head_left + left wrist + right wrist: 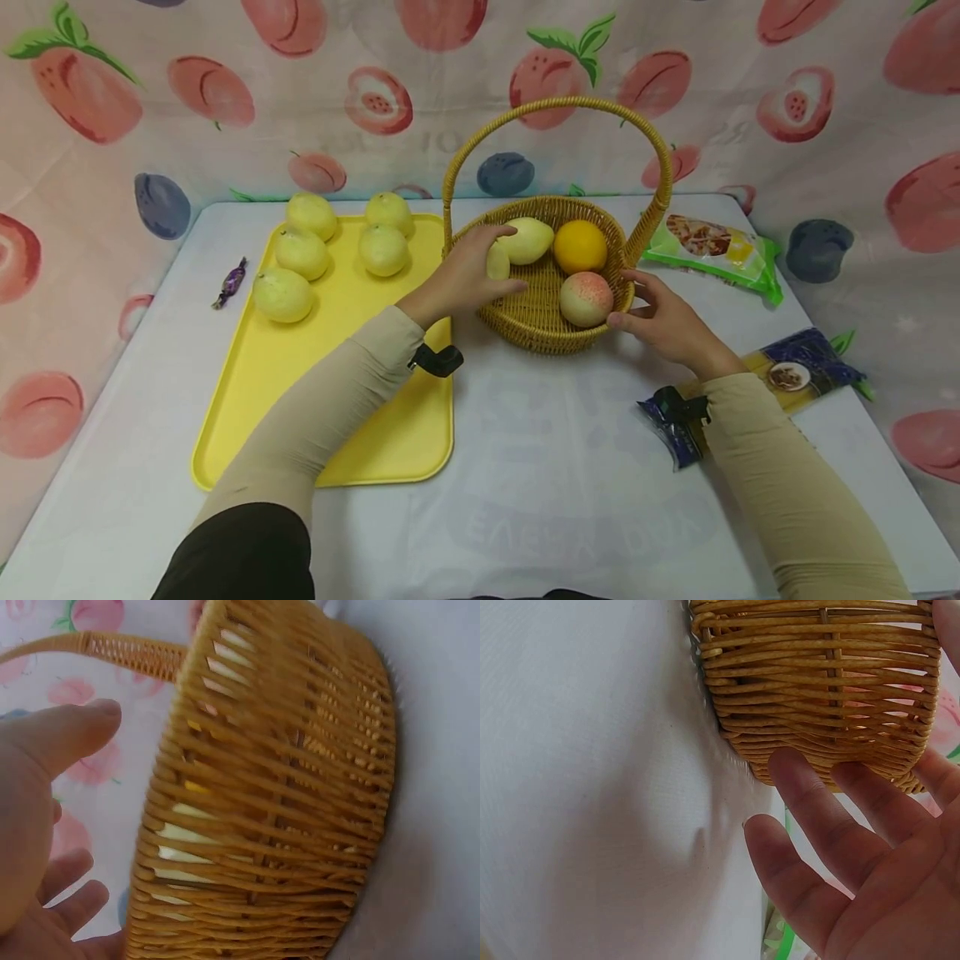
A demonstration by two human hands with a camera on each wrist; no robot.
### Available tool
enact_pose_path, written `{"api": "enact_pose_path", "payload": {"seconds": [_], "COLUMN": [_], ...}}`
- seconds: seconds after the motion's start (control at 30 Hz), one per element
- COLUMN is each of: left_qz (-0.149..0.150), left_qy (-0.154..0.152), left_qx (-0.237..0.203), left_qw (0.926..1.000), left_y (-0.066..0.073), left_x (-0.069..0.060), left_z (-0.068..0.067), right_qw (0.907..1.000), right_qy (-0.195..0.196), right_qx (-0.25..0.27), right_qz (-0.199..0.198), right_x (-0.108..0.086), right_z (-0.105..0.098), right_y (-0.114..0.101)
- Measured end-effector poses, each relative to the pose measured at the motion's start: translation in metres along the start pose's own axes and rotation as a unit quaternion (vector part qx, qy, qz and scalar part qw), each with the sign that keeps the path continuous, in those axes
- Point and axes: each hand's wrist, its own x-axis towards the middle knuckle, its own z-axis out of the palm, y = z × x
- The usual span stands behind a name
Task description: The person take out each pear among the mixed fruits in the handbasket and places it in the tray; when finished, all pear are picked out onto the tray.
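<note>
A woven basket (543,340) with a tall arched handle holds an orange (580,246), a pink-and-cream peach (587,298) and a pale yellow fruit (527,241). A second pale yellow fruit (497,262) is partly hidden behind my left hand (471,273), which reaches over the basket's left rim with thumb and fingers apart. In the left wrist view, nothing shows between its thumb and fingers. At the right rim, beside the handle's base, my right hand (667,321) touches the basket. Its fingers (810,795) lie loosely extended by the outer wall in the right wrist view.
Left of the basket lies a yellow tray (382,454) carrying several round pale yellow fruits (282,295). A purple-wrapped candy (230,283) is beyond its left edge. A green snack packet (712,252) and a blue-and-gold packet (806,371) lie on the right.
</note>
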Motion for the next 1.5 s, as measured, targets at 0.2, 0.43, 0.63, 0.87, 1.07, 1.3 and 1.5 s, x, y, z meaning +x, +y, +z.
{"api": "enact_pose_path", "payload": {"seconds": [0.2,0.43,0.63,0.87,1.07,1.3,1.5], "left_qz": [-0.019,-0.048,-0.071,-0.081,-0.082,-0.081,-0.095], "left_qy": [0.008,0.002,-0.005,0.007,-0.006,-0.054,-0.091], "left_qx": [0.008,-0.004,-0.02,-0.034,-0.025,-0.011,0.001], "left_qw": [0.9998,0.9989,0.9972,0.9961,0.9963,0.9952,0.9913], "left_y": [-0.004,-0.004,-0.007,-0.011,-0.011,-0.011,-0.011], "left_x": [0.01,0.018,0.024,0.031,0.03,0.032,0.032], "left_z": [0.002,0.004,0.006,0.007,0.006,0.002,-0.002], "right_qw": [1.0,1.0,1.0,1.0,1.0,1.0,1.0], "right_qy": [0.0,0.0,0.001,0.0,0.001,0.0,0.002], "right_qx": [0.001,0.005,0.001,0.003,0.003,0.006,0.006], "right_qz": [0.0,0.0,-0.001,-0.002,0.003,-0.002,-0.003], "right_x": [0.0,0.0,0.0,-0.001,-0.001,0.0,0.0], "right_z": [0.0,0.0,0.0,0.0,0.0,0.0,0.001], "right_y": [0.0,0.0,0.0,-0.001,-0.002,-0.001,-0.001]}}
